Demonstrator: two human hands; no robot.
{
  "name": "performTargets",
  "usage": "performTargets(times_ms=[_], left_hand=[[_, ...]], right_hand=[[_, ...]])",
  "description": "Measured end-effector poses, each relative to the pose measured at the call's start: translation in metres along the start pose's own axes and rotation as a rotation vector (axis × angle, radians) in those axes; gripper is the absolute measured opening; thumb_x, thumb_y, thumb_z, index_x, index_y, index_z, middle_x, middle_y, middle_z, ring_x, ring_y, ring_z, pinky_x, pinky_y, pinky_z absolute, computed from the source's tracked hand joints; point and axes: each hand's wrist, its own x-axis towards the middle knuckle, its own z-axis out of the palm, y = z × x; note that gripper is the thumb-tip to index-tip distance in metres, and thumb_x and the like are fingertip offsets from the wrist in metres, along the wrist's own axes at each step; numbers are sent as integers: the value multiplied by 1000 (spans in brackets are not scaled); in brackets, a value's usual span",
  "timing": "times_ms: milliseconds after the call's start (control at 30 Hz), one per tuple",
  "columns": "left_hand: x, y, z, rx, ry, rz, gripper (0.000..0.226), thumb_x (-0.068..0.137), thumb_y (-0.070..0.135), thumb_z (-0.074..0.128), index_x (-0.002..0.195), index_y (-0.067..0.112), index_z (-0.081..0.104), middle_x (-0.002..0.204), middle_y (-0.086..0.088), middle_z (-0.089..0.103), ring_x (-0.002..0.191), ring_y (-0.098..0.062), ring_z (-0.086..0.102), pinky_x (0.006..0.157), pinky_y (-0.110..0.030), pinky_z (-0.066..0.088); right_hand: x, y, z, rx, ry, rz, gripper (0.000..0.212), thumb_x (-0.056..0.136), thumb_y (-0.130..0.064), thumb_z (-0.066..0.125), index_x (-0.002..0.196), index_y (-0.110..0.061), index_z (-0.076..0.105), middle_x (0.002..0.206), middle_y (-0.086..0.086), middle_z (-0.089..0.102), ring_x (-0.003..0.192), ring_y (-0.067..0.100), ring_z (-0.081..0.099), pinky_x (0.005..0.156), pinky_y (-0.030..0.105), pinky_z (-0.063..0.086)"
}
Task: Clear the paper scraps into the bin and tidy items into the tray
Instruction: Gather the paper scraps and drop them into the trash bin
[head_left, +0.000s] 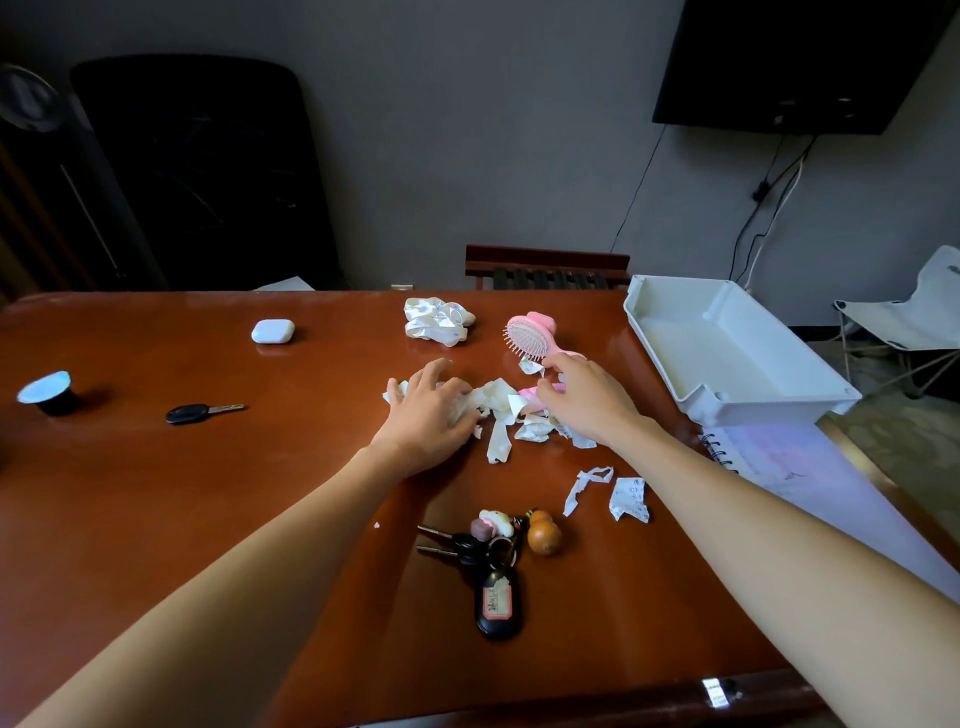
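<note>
Over at the far right corner of the desk (208, 493) sits the white tray (737, 364), its bare white floor showing, with its near end just beside a spiral notebook (769, 457). A small dark cup (49, 393) with a pale lid stands at the far left.

The paper scraps (501, 410) lie heaped at the desk's middle between the hands. The left hand (426, 410) rests on the heap with its fingers spread and bent. The right hand (582, 400) covers the heap's right side with its fingers bent down; whether it pinches a scrap I cannot tell. Two loose scraps (628, 499) lie nearer, apart from the heap.

A pink hairbrush (527, 338) lies just beyond the right hand, a white scrunchie (436, 321) beside it. Further left lie a white earbud case (272, 331) and a car key (202, 413). A key bunch (488, 561) lies between the forearms.

Behind the desk stand a black chair (202, 171) and a grey wall with a dark screen (789, 62).
</note>
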Motion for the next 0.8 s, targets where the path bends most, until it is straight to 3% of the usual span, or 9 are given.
performTargets(times_ms=[100,267,400,500,667,800], left_hand=[[-6,-3,2,-44,104,-9,31,96,38,54,121,20,60,144,-5,38,131,-29,38,117,-59,14],[-9,-4,3,-71,153,-46,24,92,31,57,111,16,59,131,-3,45,118,-28,43,111,-44,31],[-10,-2,2,-82,201,-65,13,90,26,56,97,15,55,113,-2,49,103,-23,47,95,-36,42],[-12,-2,0,-114,221,-98,9,90,21,55,90,14,49,107,-1,47,94,-18,44,83,-32,45],[-20,-11,-8,-150,189,-105,10,91,15,57,89,14,47,107,0,48,95,-16,46,83,-30,47],[-31,-18,-12,-177,185,-105,17,90,11,58,83,18,44,104,0,51,92,-17,51,80,-34,51]], right_hand=[[5,-6,3,2,-29,-26,46,98,-41,44,143,-30,43,146,-1,46,116,13,57,85,37,57],[10,-13,8,16,-73,-53,48,97,-43,44,143,-34,44,149,-3,44,118,15,57,88,36,57],[10,-19,12,34,-147,-124,46,98,-41,42,142,-28,49,147,-4,47,122,14,54,99,36,50],[10,-26,13,17,-180,-191,43,99,-41,41,138,-26,53,144,-5,51,123,14,54,100,36,49],[3,-40,15,-84,-202,-301,41,101,-41,41,135,-25,56,142,-8,53,127,14,51,101,32,44],[-6,-43,19,-90,-223,-346,42,101,-40,38,135,-24,56,142,-8,52,129,17,48,107,36,41]])
